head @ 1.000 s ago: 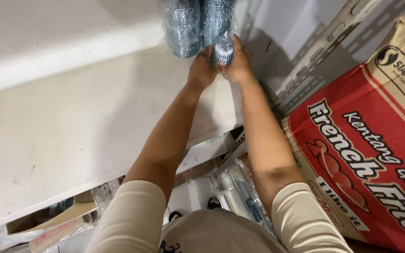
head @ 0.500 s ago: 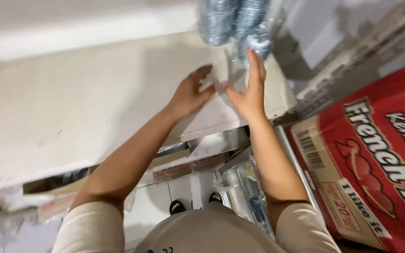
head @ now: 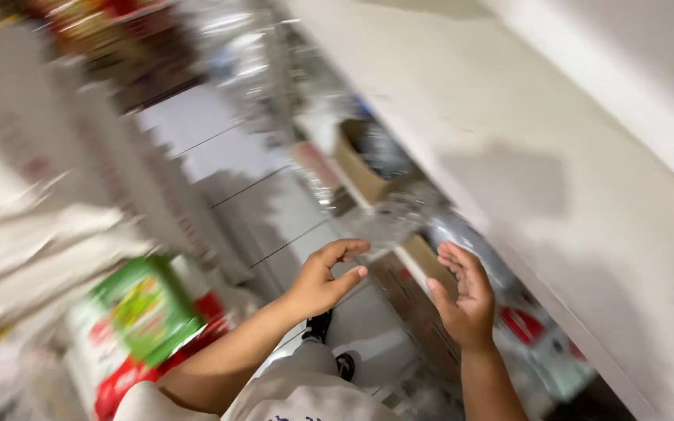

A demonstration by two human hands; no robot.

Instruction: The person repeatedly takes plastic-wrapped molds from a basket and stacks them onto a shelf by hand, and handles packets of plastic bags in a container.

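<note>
Item: broad white shelf board [head: 555,179], running as a slant down the right of the view; taken here as the landmark. It is casting its shade over everything stowed beneath.

Item: pale tiled floor [head: 228,179], lying left of the shelf board, a narrow aisle.

Item: blurred stack of white sacks and cartons [head: 33,257], standing across the aisle from the shelf board.

Item: green and red printed carton [head: 146,308], sitting at the foot of that stack, well apart from the shelf board.

Item: open brown cardboard box [head: 360,168], sitting under the shelf board's edge, farther up the aisle than the hands.

Item: clear crinkled plastic pack [head: 395,218], sitting just under the shelf board's edge, between the brown box and the hands. It is smeared by camera motion, so its contents and its long axis cannot be told. It is lying directly beyond both hands, up the aisle.

Item: right hand [head: 463,295], hovering beneath the shelf board's edge, open, palm facing left, fingers spread, gripping nothing. It looks to be the nearer hand to the pack.

Item: left hand [head: 323,279], hovering farther out from the shelf board, over the aisle, open, fingers curled inward toward the right hand, empty. The two palms are facing one another with a gap between, apart from the pack.

Item: dark shoes [head: 329,343], showing on the floor below the hands.
</note>
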